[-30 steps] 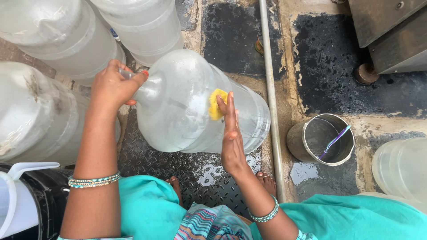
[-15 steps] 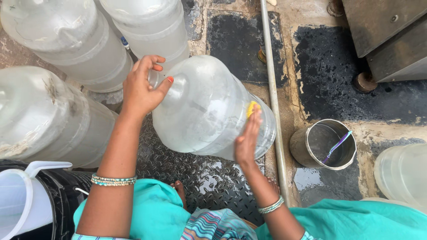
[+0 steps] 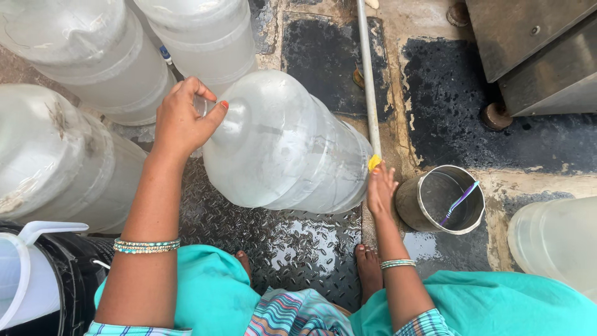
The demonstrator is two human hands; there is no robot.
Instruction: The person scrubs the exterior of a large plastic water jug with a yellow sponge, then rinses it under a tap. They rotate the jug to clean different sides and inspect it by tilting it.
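Left hand [image 3: 183,121] clamped round neck of big clear jug [image 3: 283,146], tipped on its side, centre of wet steel plate [image 3: 292,242]. Right hand [image 3: 380,193] open-palmed, pressing yellow sponge [image 3: 374,162] at jug's base, steel cup [image 3: 449,199] just right. Best kept steady at neck, scrubbing with firm even strokes.

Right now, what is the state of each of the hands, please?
Left hand: closed around the neck of the large clear water jug.
Right hand: fingers extended, pressing a yellow sponge against the jug's base.
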